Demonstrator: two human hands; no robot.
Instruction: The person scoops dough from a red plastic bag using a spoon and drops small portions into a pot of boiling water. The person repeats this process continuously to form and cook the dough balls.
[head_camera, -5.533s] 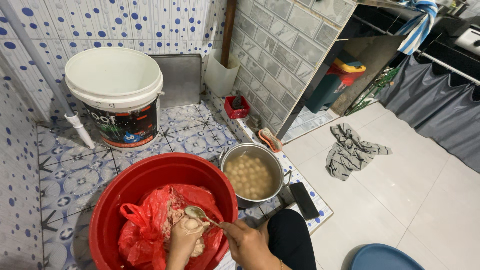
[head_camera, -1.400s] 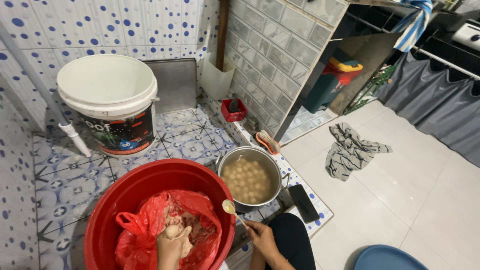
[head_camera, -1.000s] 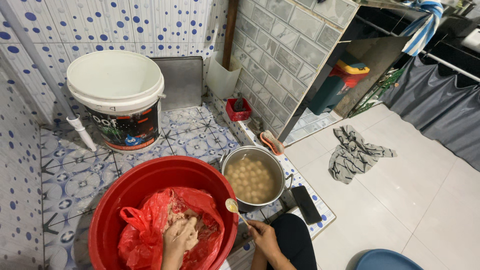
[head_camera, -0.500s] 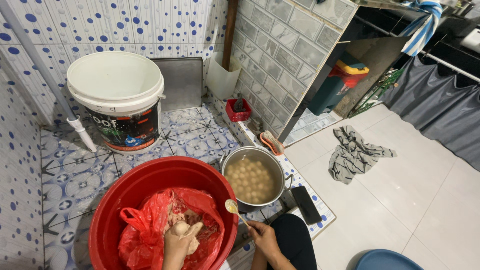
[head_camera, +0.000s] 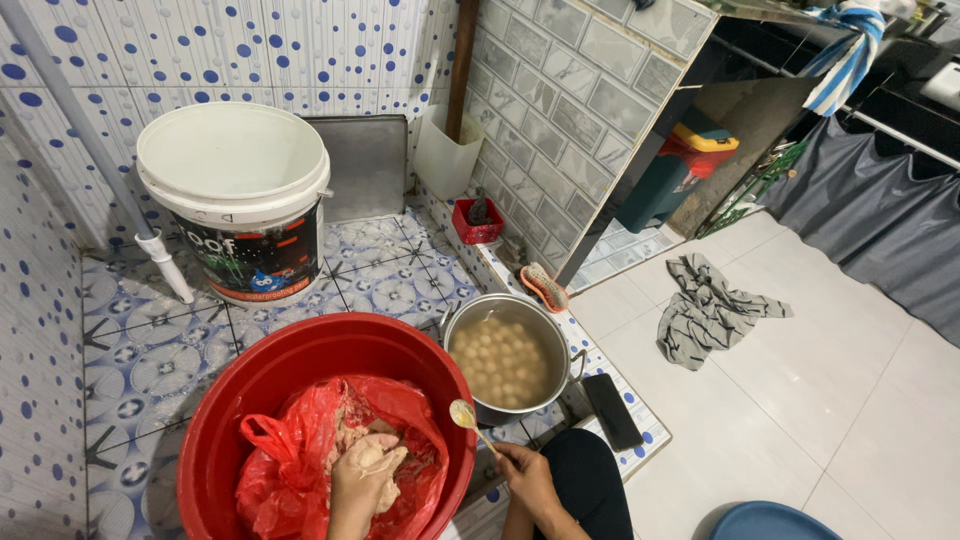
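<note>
A big red basin sits on the tiled floor in front of me, with a red plastic bag of pale meat paste inside it. My left hand is down in the bag, squeezing a lump of paste up between its fingers. My right hand holds a metal spoon by the handle, its bowl raised over the basin's right rim. Just to the right stands a steel pot of cloudy water with several pale balls floating in it.
A white bucket stands at the back left beside a white pipe. A metal tray leans on the wall. A small red tub, a scrubber, a black phone, a striped cloth and a blue stool lie around.
The spoon has come away from the paste bag and stays lifted beside the pot. My left hand went on kneading and now presses a rounded lump up out of its fist.
</note>
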